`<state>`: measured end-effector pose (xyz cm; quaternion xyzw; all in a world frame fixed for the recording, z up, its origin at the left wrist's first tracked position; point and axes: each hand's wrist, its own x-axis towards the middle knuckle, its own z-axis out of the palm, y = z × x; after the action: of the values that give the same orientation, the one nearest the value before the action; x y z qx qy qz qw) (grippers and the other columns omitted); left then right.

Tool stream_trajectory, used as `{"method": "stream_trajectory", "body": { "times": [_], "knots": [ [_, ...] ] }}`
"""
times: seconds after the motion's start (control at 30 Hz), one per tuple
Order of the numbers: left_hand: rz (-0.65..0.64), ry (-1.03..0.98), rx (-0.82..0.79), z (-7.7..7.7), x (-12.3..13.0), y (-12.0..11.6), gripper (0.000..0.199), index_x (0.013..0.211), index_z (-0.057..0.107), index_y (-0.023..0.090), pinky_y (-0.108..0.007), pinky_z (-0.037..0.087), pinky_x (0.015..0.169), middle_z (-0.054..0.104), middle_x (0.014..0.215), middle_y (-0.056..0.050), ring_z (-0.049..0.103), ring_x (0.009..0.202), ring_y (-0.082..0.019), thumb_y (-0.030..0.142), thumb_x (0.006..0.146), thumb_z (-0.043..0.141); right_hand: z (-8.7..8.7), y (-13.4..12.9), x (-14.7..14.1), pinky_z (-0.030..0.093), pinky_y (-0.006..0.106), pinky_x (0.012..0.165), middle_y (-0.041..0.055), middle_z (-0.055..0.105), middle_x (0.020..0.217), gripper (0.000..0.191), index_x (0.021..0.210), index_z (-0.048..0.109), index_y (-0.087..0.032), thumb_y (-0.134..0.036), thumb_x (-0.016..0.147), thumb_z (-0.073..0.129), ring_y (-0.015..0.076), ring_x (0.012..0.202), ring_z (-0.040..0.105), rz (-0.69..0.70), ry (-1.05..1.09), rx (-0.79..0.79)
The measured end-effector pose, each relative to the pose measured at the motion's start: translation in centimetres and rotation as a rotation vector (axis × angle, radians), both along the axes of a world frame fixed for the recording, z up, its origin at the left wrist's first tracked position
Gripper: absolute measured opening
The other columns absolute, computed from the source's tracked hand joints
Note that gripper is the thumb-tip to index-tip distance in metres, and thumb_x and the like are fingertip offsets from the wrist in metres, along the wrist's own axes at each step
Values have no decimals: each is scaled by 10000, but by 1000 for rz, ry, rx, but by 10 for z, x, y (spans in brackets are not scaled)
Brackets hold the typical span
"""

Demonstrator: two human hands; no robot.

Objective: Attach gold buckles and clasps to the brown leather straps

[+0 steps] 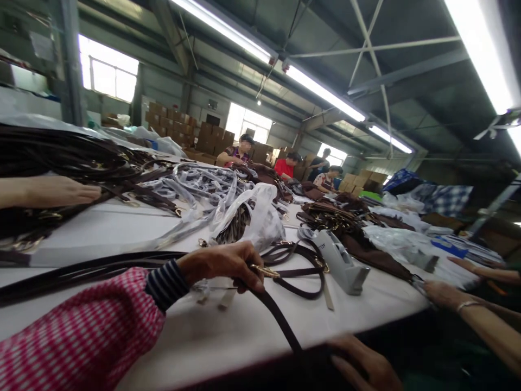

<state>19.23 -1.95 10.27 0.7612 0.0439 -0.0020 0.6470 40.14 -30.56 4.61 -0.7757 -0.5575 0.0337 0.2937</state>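
My left hand [228, 266], in a pink checked sleeve with a striped cuff, pinches a dark brown strap [280, 320] beside its gold clasp [264, 270]. From there the strap runs down past the table's front edge. At the bottom right, my right hand [362, 361] is near the strap's lower part; it is blurred and its fingertips are cut off or dark, so its hold cannot be made out. A looped dark strap [307, 293] lies on the white table [195, 336] just beyond my left hand.
A grey tape dispenser [342, 266] stands right of the looped strap. Plastic-wrapped straps [203, 184] and a white plastic bag [260, 217] lie farther back. Another person's hand [61, 191] is at left; other hands [448, 298] hold brown material at right. Several people sit beyond.
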Motion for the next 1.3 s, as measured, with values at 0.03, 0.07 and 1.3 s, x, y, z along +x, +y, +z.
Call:
{"method": "stream_trajectory", "body": {
  "times": [0.03,0.07,1.3],
  "knots": [
    [-20,8,-36,-4,4,-8,202,709,766,134,-182,407,466,610,564,17,489,466,-73,303,652,861,2,13,-10,580,365,833,75,724,1113,315,1142,712,-274,-510,967,599,245,955,687,46,58,10],
    [-25,6,-63,-7,7,-14,201,709,765,134,-181,405,463,605,554,18,489,458,-72,303,657,862,5,29,-20,564,356,846,68,729,1115,337,1154,712,-277,-525,958,596,248,965,682,109,133,22],
    [623,-635,-359,31,-25,42,523,661,627,144,-187,247,407,418,453,52,335,403,-57,625,867,646,34,173,-51,374,158,438,16,632,711,329,880,732,-145,-472,870,767,85,542,502,495,1149,179]
  ]
}}
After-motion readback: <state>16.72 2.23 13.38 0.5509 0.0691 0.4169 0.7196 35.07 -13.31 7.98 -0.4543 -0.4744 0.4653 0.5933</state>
